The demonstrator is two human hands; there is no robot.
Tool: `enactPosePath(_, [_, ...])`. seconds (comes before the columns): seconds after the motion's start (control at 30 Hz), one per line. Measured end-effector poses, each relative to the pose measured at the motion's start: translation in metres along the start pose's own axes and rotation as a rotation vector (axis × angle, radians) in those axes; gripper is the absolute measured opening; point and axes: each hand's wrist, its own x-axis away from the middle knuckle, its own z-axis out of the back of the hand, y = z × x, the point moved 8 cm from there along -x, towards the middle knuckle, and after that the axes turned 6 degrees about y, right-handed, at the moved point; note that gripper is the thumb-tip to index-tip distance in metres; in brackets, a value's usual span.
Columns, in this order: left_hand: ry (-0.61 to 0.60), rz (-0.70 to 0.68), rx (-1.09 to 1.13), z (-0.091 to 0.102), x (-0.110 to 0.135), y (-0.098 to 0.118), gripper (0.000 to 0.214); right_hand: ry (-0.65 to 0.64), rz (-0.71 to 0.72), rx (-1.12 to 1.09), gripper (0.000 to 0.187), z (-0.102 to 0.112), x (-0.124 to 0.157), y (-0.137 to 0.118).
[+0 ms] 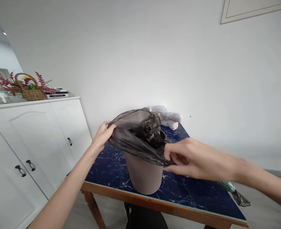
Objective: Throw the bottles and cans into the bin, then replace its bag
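A thin black plastic bag (135, 143) is stretched over the mouth of a grey-brown trash can (145, 175) that stands upright on the table. At the bag's left side, my left hand (104, 135) pinches its edge between thumb and fingers. My right hand (190, 159) has its fingers closed on the edge at the right front. Crumpled folds of the bag bunch up near the far right of the opening, where a bit of the can's dark rim shows. The can's inside is mostly hidden by the plastic.
The table (107, 168) has a blue marbled top and wooden edge. Behind the can lies a fluffy grey plush toy (166, 116). A green roll with black plastic (228, 187) lies at the right edge. A white cabinet (35, 143) at left bears a flower basket (33, 93).
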Motion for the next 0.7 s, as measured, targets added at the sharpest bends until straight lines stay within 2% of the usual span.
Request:
enactPosePath(0.07, [-0.053,-0.030,-0.096,-0.004,-0.001,-0.002,0.038,-0.080,0.015,0.123,0.010,-0.021,0.007,-0.004])
enactPosePath(0.17, [-0.253,0.004,-0.192,-0.021,-0.001,-0.012,0.032,-0.198,0.029,0.268,0.006,-0.044,0.010,-0.001])
enactPosePath(0.23, [-0.340,0.055,-0.198,-0.027,-0.001,-0.019,0.042,-0.286,0.008,0.169,0.016,-0.048,0.012,0.001])
enactPosePath(0.3, [-0.310,0.049,-0.183,-0.023,-0.004,-0.017,0.058,-0.316,-0.031,-0.068,0.027,-0.041,0.011,-0.003])
enactPosePath(0.33, [-0.272,0.010,-0.171,-0.019,-0.006,-0.012,0.065,-0.253,-0.060,-0.155,0.032,-0.032,0.008,-0.004])
enactPosePath(0.4, [-0.201,-0.089,-0.141,-0.014,-0.009,0.002,0.071,0.051,-0.130,-0.121,0.040,-0.003,0.000,0.001])
enactPosePath(0.47, [-0.190,-0.171,-0.107,-0.016,-0.012,0.013,0.066,0.422,-0.165,0.131,0.041,0.026,-0.001,0.006])
enactPosePath(0.5, [-0.200,-0.209,-0.097,-0.020,-0.013,0.018,0.061,0.548,-0.161,0.264,0.042,0.033,-0.002,0.007])
enactPosePath(0.57, [-0.228,-0.307,-0.100,-0.031,-0.017,0.026,0.055,0.649,-0.121,0.434,0.045,0.033,-0.009,0.013])
enactPosePath(0.63, [-0.239,-0.397,-0.144,-0.044,-0.024,0.028,0.048,0.624,-0.114,0.463,0.039,0.027,-0.023,0.029])
enactPosePath(0.7, [-0.212,-0.416,-0.225,-0.054,-0.037,0.022,0.042,0.591,-0.166,0.398,0.040,0.025,-0.036,0.054])
